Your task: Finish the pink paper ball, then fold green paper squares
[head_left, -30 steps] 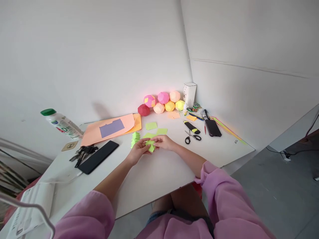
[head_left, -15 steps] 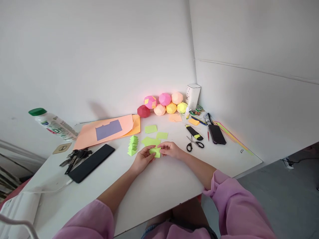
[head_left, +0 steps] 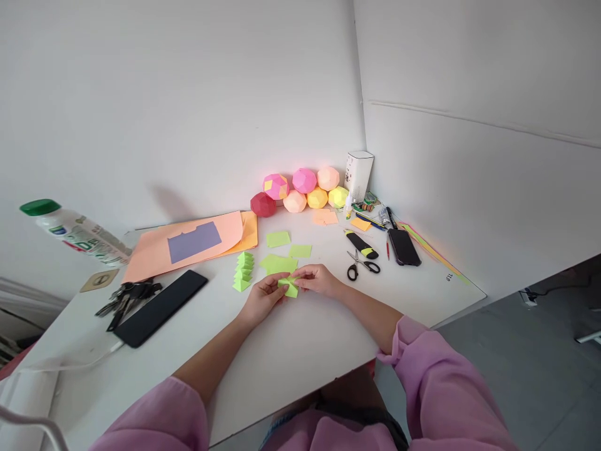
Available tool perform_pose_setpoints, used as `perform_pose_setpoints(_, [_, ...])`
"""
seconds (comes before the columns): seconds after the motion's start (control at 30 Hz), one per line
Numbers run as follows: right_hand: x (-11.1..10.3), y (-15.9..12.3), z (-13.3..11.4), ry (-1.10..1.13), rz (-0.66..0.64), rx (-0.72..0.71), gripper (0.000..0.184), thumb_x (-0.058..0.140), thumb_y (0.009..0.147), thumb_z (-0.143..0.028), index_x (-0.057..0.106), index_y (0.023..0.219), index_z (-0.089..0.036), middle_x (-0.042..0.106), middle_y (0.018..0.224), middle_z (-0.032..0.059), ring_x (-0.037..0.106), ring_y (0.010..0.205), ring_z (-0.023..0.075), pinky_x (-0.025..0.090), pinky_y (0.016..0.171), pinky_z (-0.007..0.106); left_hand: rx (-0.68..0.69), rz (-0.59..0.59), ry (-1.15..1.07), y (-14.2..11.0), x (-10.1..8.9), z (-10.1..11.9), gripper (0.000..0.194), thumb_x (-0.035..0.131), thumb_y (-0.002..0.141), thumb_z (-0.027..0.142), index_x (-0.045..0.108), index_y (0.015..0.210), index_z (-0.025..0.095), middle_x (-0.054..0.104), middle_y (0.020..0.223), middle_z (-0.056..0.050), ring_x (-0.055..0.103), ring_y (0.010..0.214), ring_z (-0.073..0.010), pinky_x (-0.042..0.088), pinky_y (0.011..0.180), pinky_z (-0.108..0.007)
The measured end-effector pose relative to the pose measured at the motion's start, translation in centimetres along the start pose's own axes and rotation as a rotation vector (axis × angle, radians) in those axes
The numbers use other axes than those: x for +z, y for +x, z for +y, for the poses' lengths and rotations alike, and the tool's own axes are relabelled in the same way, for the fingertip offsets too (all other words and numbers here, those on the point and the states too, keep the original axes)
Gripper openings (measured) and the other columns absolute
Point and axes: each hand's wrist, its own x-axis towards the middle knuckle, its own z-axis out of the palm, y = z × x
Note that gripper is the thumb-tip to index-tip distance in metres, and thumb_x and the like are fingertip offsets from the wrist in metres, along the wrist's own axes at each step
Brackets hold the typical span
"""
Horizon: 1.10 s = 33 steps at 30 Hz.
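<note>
Between my two hands is a small piece of green paper [head_left: 291, 290] with creases in it. My left hand [head_left: 265, 298] pinches its left side, thumb in front. The fingers of my right hand [head_left: 317, 279] are closed on its upper right edge. Just beyond lie flat green paper pieces [head_left: 278, 264], with a green sheet [head_left: 300, 251] and another green rectangle [head_left: 278, 238] behind them. Left of my hands stands a row of folded green paper units [head_left: 243, 272], nested into each other.
Faceted paper balls [head_left: 304, 181] are stacked against the wall. Scissors [head_left: 357, 264], a utility knife [head_left: 361, 245] and a phone [head_left: 404, 247] lie to the right. On the left are a black slab [head_left: 161, 309], keys [head_left: 126, 300], orange paper [head_left: 150, 250] and a tilted bottle [head_left: 89, 241].
The view has shifted slightly, so the table things sit further left. The green paper in my hands now looks more bent, with my left thumb moved up onto its front.
</note>
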Motion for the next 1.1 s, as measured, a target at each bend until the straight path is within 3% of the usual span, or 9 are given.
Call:
perform_pose_setpoints(0.3, [0.2,0.0,0.0,-0.025,0.012,-0.025,0.034,0.073,0.07,-0.039,0.07,0.093,-0.014,0.062,0.067,0.0002,0.056,0.055,0.0098,0.048,0.057,0.026,-0.011,0.025,-0.011,-0.2,0.2,0.6,0.044,0.076,0.064,0.039,0.065,0.102,0.019,0.051,0.054,0.007,0.055,0.052,-0.0119,0.047,0.055,-0.027])
perform_pose_setpoints(0.6, [0.6,-0.5,-0.3,-0.096,0.038,-0.068,0.029,0.07,0.073,-0.037,0.071,0.092,-0.016,0.064,0.066,0.0009,0.056,0.054,0.0108,0.047,0.056,0.026,0.011,0.029,-0.035,0.0,0.2,0.2,0.046,0.078,0.061,0.04,0.066,0.101,0.02,0.063,0.065,0.002,0.057,0.053,-0.0124,0.048,0.054,-0.028])
perform_pose_setpoints(0.93, [1.0,-0.7,-0.6,-0.177,0.064,-0.126,0.023,0.067,0.074,-0.033,0.072,0.089,-0.016,0.066,0.069,0.0025,0.059,0.054,0.0113,0.048,0.055,0.026,0.001,0.049,-0.06,0.0,0.2,0.0,0.042,0.079,0.061,0.038,0.068,0.097,0.021,0.064,0.067,0.002,0.058,0.056,-0.0128,0.053,0.058,-0.03])
perform_pose_setpoints(1.1, [1.1,-0.7,-0.6,-0.186,0.08,-0.146,0.022,0.065,0.075,-0.031,0.071,0.09,-0.016,0.066,0.07,0.0025,0.059,0.053,0.0111,0.049,0.056,0.026,0.019,0.057,-0.05,0.0,0.2,0.1,0.042,0.08,0.06,0.038,0.068,0.096,0.02,0.057,0.055,0.006,0.057,0.051,-0.012,0.052,0.057,-0.028])
